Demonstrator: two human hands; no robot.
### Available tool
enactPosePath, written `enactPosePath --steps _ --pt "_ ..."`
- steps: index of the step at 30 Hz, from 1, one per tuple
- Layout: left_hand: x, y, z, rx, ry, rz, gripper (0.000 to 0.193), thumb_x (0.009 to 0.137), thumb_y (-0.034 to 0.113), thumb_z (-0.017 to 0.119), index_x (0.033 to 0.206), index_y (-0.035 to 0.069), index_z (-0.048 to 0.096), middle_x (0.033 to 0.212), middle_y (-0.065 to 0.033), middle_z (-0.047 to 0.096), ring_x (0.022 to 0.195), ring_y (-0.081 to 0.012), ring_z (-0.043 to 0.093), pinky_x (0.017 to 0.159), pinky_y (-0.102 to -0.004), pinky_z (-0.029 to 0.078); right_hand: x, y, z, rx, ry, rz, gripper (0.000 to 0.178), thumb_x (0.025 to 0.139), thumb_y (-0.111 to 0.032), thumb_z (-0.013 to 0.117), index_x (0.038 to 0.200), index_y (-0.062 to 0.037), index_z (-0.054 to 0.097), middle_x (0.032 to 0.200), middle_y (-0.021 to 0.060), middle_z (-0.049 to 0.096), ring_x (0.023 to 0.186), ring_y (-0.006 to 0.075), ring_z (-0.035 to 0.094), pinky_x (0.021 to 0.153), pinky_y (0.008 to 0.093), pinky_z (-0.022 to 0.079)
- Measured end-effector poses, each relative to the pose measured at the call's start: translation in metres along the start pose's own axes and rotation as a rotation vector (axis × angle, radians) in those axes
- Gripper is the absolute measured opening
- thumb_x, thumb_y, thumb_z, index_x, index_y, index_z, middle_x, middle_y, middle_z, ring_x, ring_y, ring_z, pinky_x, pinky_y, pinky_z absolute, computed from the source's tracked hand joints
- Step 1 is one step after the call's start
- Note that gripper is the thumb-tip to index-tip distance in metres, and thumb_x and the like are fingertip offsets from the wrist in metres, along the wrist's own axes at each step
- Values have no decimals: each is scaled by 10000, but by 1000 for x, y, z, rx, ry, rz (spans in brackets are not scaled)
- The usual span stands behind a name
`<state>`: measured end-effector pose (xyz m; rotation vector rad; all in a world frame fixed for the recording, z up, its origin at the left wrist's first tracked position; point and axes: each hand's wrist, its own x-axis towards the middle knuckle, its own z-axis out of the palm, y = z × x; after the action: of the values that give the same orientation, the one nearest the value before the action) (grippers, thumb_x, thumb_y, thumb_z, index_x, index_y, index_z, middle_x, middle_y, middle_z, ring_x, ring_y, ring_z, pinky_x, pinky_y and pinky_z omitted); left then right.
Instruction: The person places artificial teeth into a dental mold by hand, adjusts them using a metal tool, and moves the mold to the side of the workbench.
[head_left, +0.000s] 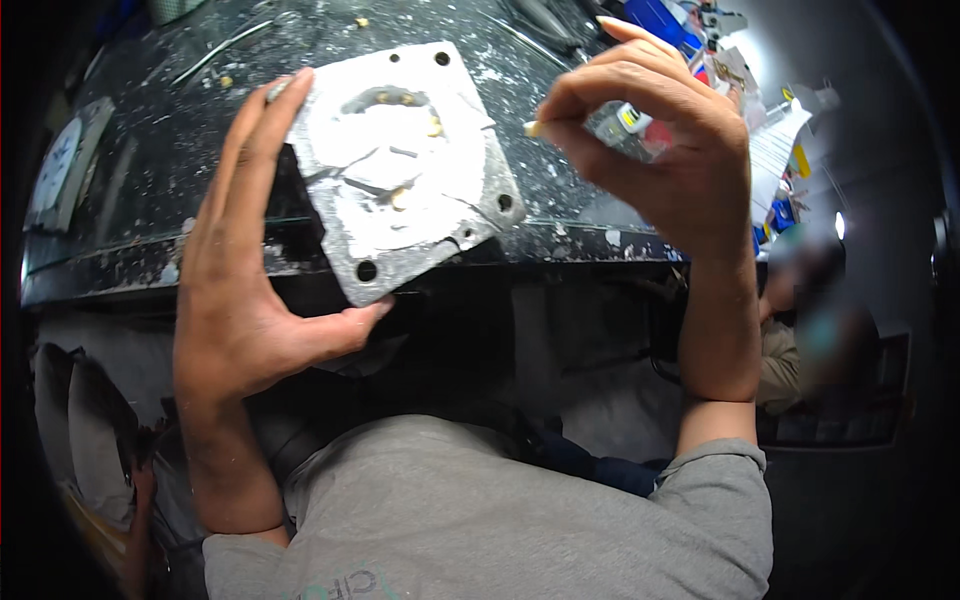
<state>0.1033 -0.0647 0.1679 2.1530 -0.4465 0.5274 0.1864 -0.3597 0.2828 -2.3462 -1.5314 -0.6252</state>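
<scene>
My left hand (240, 280) grips a square grey metal plate (485, 180) by its left edge and lower corner, fingers along one side and thumb at the near corner. The plate is tilted up above the bench's front edge and has round holes near its corners. Its middle is white and washed out by glare, with a curved recess and a few small yellowish bits. To the right of the plate, apart from it, my right hand (670, 140) pinches a small cream-coloured piece (534, 129) between thumb and forefinger. The piece's exact kind is too small to tell.
The dark bench (130, 200) is speckled white. A thin metal tool (222, 52) lies at the back left, a flat board (68, 165) at far left. A clear bottle (622, 122), papers (780, 150) and blue items crowd the right. Another person (785, 360) sits at right.
</scene>
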Motion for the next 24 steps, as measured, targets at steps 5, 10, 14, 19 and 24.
enactPosePath --steps 5,10,14,19,24 --pt "-1 6 -4 -19 -14 -71 1269 490 248 873 1663 94 415 1684 -207 439 1577 -386 407 1283 -503 342 48 -2 33 -37 -93 -120 159 875 -159 818 1027 -161 773 929 -2 738 965 166 715 1184 497 428" --pt "-1 6 -4 66 -22 -53 1291 503 260 909 1677 134 388 1693 -210 419 1570 -399 413 1266 -534 372 76 6 46 -115 -158 -299 140 938 -241 790 1055 -165 782 948 -9 741 1022 178 722 1237 540 380" --pt "-3 5 -4 84 -22 -66 1279 514 270 919 1676 167 394 1703 -206 402 1555 -421 428 1253 -541 385 81 8 48 -15 -184 -302 120 948 -246 784 1021 -152 765 912 0 730 986 184 721 1204 524 409" --pt "-5 5 -3 93 -7 -57 1296 530 304 925 1689 183 358 1713 -202 377 1531 -441 447 1239 -550 404 86 5 47 -98 -175 -292 56 904 -210 801 945 -173 793 905 -31 723 1011 166 714 1229 493 390" --pt "-6 4 -1 103 9 -30 1319 523 306 941 1694 192 343 1713 -204 371 1522 -449 455 1233 -551 415 92 4 46 -106 -209 -318 53 907 -209 803 919 -165 775 885 -27 715 991 170 714 1222 494 393"
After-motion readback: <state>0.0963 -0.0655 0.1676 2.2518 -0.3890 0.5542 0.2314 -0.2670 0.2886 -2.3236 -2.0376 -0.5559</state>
